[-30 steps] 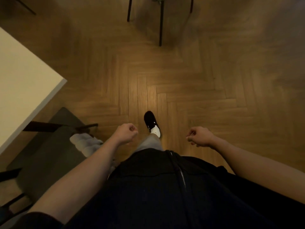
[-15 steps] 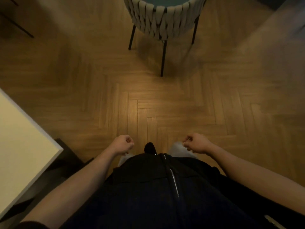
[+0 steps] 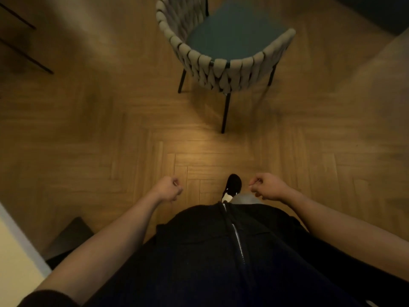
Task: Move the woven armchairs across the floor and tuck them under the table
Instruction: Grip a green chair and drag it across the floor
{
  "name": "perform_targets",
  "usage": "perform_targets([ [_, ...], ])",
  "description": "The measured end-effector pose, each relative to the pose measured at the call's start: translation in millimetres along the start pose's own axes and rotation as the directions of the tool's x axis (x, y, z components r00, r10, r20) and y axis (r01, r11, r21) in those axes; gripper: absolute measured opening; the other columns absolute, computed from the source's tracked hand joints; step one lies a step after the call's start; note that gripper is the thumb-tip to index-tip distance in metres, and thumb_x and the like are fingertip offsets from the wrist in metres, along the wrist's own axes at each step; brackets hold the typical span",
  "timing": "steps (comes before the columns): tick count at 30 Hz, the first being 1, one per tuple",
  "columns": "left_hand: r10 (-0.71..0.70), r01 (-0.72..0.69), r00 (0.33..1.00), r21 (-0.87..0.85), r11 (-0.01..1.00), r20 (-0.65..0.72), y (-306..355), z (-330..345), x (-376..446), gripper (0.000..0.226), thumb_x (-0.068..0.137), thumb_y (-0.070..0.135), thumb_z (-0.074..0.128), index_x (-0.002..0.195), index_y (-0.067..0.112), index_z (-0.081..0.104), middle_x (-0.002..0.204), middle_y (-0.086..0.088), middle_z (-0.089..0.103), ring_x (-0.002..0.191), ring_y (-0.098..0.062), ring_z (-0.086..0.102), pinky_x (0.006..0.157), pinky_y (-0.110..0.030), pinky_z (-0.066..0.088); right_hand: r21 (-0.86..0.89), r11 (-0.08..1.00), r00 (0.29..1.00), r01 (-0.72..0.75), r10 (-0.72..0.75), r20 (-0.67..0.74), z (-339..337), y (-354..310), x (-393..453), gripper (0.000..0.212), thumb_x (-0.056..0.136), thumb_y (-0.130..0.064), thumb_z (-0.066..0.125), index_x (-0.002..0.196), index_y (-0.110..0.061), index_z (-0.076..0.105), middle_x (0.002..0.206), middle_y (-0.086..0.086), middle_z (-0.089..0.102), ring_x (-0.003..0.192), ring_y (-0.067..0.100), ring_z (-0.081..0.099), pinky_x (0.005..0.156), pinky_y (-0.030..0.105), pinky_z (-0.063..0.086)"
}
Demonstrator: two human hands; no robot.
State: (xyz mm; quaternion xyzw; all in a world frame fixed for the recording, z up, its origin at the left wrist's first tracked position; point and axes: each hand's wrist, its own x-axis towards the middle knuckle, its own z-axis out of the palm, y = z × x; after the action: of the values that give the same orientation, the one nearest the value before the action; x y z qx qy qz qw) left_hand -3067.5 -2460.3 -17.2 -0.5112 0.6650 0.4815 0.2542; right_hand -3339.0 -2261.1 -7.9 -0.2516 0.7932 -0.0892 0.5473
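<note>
Since half a second ago, the woven armchair (image 3: 223,63) has come lower in the frame, its teal seat now showing, and the table corner (image 3: 13,258) has slid toward the lower left edge. Nearest, my left hand (image 3: 169,189) and right hand (image 3: 266,186) are both curled into empty fists at lower centre, well apart from the chair. Between them my black shoe (image 3: 233,183) rests on the herringbone floor (image 3: 110,140). Beyond, at upper centre, the armchair stands upright with its woven back toward me.
</note>
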Motion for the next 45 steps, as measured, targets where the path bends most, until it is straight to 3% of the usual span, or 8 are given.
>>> perform_targets([
  [8,-0.015,0.014,1.000,-0.043,0.999,-0.022,90.4,-59.9,59.6,0.016,0.103,0.015,0.053,0.111,0.004,0.061,0.098,-0.013,0.065,0.077,-0.022,0.062,0.072,-0.038,0.057,-0.044,0.999,0.998,0.008,-0.005,0.057,-103.9,-50.4,65.7,0.005,0.097,-0.017,0.062,0.100,-0.022,0.064,0.100,0.005,0.069,0.091,0.017,0.067,0.065,0.024,0.050],
  [13,-0.018,0.018,1.000,-0.060,0.998,-0.002,128.8,-110.2,101.0,0.013,0.103,0.015,0.053,0.113,0.010,0.060,0.102,-0.010,0.065,0.083,-0.020,0.063,0.066,-0.030,0.053,-0.024,1.000,0.998,-0.015,0.016,0.059,-143.4,-89.0,109.0,0.004,0.097,-0.018,0.063,0.097,-0.022,0.064,0.097,0.004,0.069,0.085,0.015,0.066,0.063,0.022,0.049],
  [18,0.002,-0.002,0.999,-0.007,1.000,0.036,155.7,-174.7,155.1,0.005,0.103,0.020,0.055,0.102,0.018,0.060,0.101,-0.009,0.067,0.083,-0.020,0.063,0.071,-0.034,0.055,0.022,0.998,0.998,-0.052,0.051,0.019,-170.9,-135.6,150.0,0.003,0.096,-0.019,0.063,0.097,-0.022,0.064,0.099,0.008,0.071,0.089,0.019,0.069,0.066,0.027,0.054],
  [22,0.022,-0.029,0.996,0.077,0.997,0.084,184.2,-228.0,188.2,0.009,0.103,0.018,0.054,0.105,0.015,0.061,0.099,-0.008,0.066,0.083,-0.019,0.063,0.069,-0.032,0.054,0.069,0.994,0.996,-0.085,0.086,-0.006,-187.0,-174.6,175.8,0.004,0.095,-0.019,0.064,0.095,-0.023,0.065,0.097,0.007,0.072,0.092,0.022,0.071,0.073,0.031,0.058],
  [31,0.081,-0.104,0.991,0.237,0.966,0.106,247.0,-311.4,247.3,0.012,0.103,0.017,0.053,0.111,0.012,0.061,0.103,-0.010,0.066,0.083,-0.020,0.063,0.070,-0.033,0.056,0.139,0.989,0.997,-0.048,0.055,-0.050,-217.3,-244.8,219.3,0.003,0.095,-0.020,0.066,0.097,-0.022,0.066,0.095,0.003,0.071,0.089,0.018,0.070,0.068,0.025,0.057],
  [34,0.086,-0.108,0.991,0.250,0.962,0.099,264.4,-325.0,261.4,0.008,0.103,0.017,0.053,0.104,0.015,0.060,0.100,-0.008,0.066,0.081,-0.019,0.063,0.070,-0.034,0.057,0.135,0.990,0.997,-0.028,0.038,-0.069,-232.7,-257.3,231.9,0.006,0.094,-0.021,0.066,0.099,-0.019,0.069,0.094,0.002,0.072,0.087,0.015,0.070,0.068,0.022,0.055],
  [39,0.114,-0.130,0.991,0.258,0.957,0.075,289.8,-339.2,277.7,0.010,0.102,0.016,0.054,0.107,0.012,0.062,0.097,-0.009,0.067,0.081,-0.021,0.064,0.076,-0.040,0.058,0.151,0.989,0.997,0.002,0.009,-0.071,-261.6,-274.7,250.0,0.008,0.096,-0.018,0.064,0.100,-0.016,0.070,0.092,0.012,0.075,0.085,0.024,0.072,0.082,0.039,0.060],
  [45,0.278,-0.224,0.959,0.434,0.872,-0.064,307.8,-357.0,305.2,0.010,0.098,0.021,0.062,0.103,0.014,0.067,0.100,-0.004,0.067,0.095,-0.020,0.060,0.079,-0.032,0.047,0.138,0.990,0.996,0.000,0.012,-0.084,-283.1,-286.1,266.3,0.006,0.094,-0.021,0.065,0.097,-0.020,0.069,0.088,0.005,0.075,0.088,0.022,0.073,0.084,0.042,0.061],
])
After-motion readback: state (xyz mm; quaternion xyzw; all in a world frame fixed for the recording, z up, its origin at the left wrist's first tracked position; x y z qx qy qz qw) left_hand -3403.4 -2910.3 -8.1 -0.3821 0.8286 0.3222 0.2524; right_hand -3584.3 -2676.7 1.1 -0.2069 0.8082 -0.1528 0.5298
